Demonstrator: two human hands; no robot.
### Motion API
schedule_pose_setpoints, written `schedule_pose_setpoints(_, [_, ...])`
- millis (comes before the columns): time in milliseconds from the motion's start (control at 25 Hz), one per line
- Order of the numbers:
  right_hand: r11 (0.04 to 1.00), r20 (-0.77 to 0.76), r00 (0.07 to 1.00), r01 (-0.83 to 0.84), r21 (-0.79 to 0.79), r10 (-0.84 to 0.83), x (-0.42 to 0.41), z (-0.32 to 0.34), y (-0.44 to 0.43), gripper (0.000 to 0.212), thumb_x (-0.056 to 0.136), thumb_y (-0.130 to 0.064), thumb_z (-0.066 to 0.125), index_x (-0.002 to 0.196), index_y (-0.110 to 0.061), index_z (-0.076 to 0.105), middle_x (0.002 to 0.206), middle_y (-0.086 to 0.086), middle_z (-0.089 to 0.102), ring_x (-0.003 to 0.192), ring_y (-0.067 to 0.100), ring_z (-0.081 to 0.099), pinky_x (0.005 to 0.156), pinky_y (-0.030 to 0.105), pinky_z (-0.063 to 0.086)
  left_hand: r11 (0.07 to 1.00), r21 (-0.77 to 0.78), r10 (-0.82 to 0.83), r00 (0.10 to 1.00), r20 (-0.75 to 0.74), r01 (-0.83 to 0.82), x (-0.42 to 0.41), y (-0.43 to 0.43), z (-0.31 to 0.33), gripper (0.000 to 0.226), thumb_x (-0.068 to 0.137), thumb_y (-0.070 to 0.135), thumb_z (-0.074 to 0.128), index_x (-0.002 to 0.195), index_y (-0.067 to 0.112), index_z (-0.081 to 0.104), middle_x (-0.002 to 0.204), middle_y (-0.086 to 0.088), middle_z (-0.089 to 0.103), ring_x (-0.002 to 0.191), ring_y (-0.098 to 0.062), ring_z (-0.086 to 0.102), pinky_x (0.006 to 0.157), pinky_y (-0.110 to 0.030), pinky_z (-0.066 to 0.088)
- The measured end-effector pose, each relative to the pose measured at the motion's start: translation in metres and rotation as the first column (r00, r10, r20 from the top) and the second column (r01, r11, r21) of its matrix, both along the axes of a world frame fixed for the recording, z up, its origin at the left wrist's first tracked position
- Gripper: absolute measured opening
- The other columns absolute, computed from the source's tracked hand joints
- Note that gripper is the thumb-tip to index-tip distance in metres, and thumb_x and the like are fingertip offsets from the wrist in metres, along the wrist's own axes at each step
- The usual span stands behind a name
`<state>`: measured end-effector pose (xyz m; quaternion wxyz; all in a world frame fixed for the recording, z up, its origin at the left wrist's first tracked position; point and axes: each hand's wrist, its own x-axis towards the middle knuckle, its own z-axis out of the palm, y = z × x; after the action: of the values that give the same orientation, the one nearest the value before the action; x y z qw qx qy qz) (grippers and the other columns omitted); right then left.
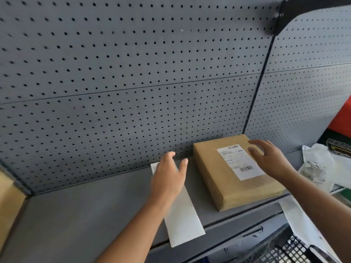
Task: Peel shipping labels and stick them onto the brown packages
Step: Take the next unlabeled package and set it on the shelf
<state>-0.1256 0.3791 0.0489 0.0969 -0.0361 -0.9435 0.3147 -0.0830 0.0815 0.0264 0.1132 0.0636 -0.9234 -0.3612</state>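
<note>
A brown package (237, 173) lies flat on the grey surface (95, 209), its far edge against the pegboard wall (133, 73), its near corner close to the surface's front lip. A white shipping label (239, 162) is stuck on its top. The right hand (269, 158) hovers over the label's right edge, fingers spread, gripping nothing. The left hand (169, 173), also spread and empty, hangs above a white backing strip (182, 215) that overhangs the front edge. Bare surface stretches leftward; crumpled white bags (319, 164) crowd the right.
</note>
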Motion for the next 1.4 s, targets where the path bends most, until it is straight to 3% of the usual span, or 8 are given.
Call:
schedule_pose_setpoints(360, [0.956,-0.098,0.951,-0.293,0.024,0.294,-0.006,0.047,-0.163,0.037,0.100,-0.035,0.050,0.136,-0.026,0.056,0.145,0.003,0.049,0.119,0.024,0.055,0.099,0.036,0.040,0.962,-0.181,0.176,0.972,-0.156,-0.203,0.041,-0.135,0.067,0.054,0.103,0.054,0.042,0.145,0.022,0.045,0.147,0.007,0.054,0.131,-0.014,0.054,0.094,-0.038,0.048])
schedule_pose_setpoints(480, [0.912,-0.126,0.903,-0.411,0.018,0.410,0.001,0.063,-0.229,0.038,0.100,-0.038,0.049,0.137,-0.027,0.055,0.144,-0.001,0.049,0.098,0.015,0.055,0.095,0.035,0.043,0.943,-0.182,0.241,0.949,-0.202,-0.279,0.066,-0.183,0.091,0.053,0.103,0.055,0.042,0.145,0.023,0.045,0.148,0.009,0.053,0.132,-0.013,0.054,0.095,-0.037,0.048])
schedule_pose_setpoints(600, [0.853,-0.152,0.842,-0.523,0.010,0.518,0.013,0.079,-0.292,0.039,0.101,-0.039,0.048,0.138,-0.029,0.053,0.143,-0.004,0.048,0.081,0.015,0.060,0.080,0.029,0.044,0.918,-0.180,0.303,0.917,-0.261,-0.354,0.094,-0.227,0.115,0.051,0.103,0.054,0.042,0.145,0.024,0.046,0.149,0.010,0.052,0.133,-0.013,0.052,0.096,-0.036,0.046])
schedule_pose_setpoints(720, [0.790,-0.167,0.781,-0.613,-0.020,0.602,0.029,0.092,-0.350,0.040,0.102,-0.041,0.046,0.139,-0.029,0.051,0.146,-0.006,0.046,0.096,0.012,0.056,0.082,0.025,0.041,0.879,-0.172,0.379,0.871,-0.312,-0.444,0.124,-0.274,0.135,0.049,0.103,0.052,0.044,0.143,0.023,0.048,0.147,0.009,0.055,0.133,-0.014,0.053,0.095,-0.035,0.046])
schedule_pose_setpoints(880, [0.708,-0.166,0.712,-0.700,-0.096,0.682,0.055,0.102,-0.419,0.042,0.102,-0.041,0.044,0.142,-0.029,0.048,0.148,-0.009,0.043,0.095,0.008,0.052,0.088,0.025,0.038,0.816,-0.139,0.492,0.800,-0.344,-0.561,0.165,-0.339,0.151,0.048,0.103,0.051,0.046,0.142,0.023,0.049,0.145,0.006,0.056,0.131,-0.016,0.054,0.093,-0.032,0.044])
schedule_pose_setpoints(1040, [0.626,-0.136,0.653,-0.755,-0.196,0.745,0.078,0.101,-0.480,0.044,0.103,-0.041,0.043,0.145,-0.029,0.045,0.149,-0.010,0.042,0.117,0.004,0.042,0.092,0.024,0.036,0.705,-0.173,0.608,0.711,-0.353,-0.688,0.209,-0.404,0.158,0.048,0.103,0.052,0.043,0.142,0.023,0.050,0.143,0.005,0.057,0.128,-0.020,0.056,0.095,-0.040,0.047])
schedule_pose_setpoints(1200, [0.558,-0.098,0.610,-0.770,-0.310,0.787,0.098,0.098,-0.533,0.047,0.103,-0.044,0.043,0.147,-0.030,0.041,0.150,-0.009,0.044,0.136,0.011,0.042,0.104,0.031,0.038,0.624,-0.168,0.706,0.643,-0.296,-0.763,0.247,-0.472,0.148,0.049,0.104,0.051,0.042,0.141,0.022,0.052,0.141,0.000,0.060,0.124,-0.026,0.058,0.092,-0.043,0.049])
schedule_pose_setpoints(1400, [0.508,-0.015,0.586,-0.714,-0.482,0.810,0.121,0.090,-0.581,0.053,0.102,-0.045,0.044,0.151,-0.029,0.034,0.153,-0.007,0.040,0.136,0.012,0.041,0.100,0.029,0.034,0.566,-0.186,0.776,0.595,-0.207,-0.803,0.278,-0.523,0.124,0.053,0.104,0.052,0.041,0.143,0.018,0.052,0.142,-0.006,0.059,0.123,-0.031,0.059,0.089,-0.043,0.047])
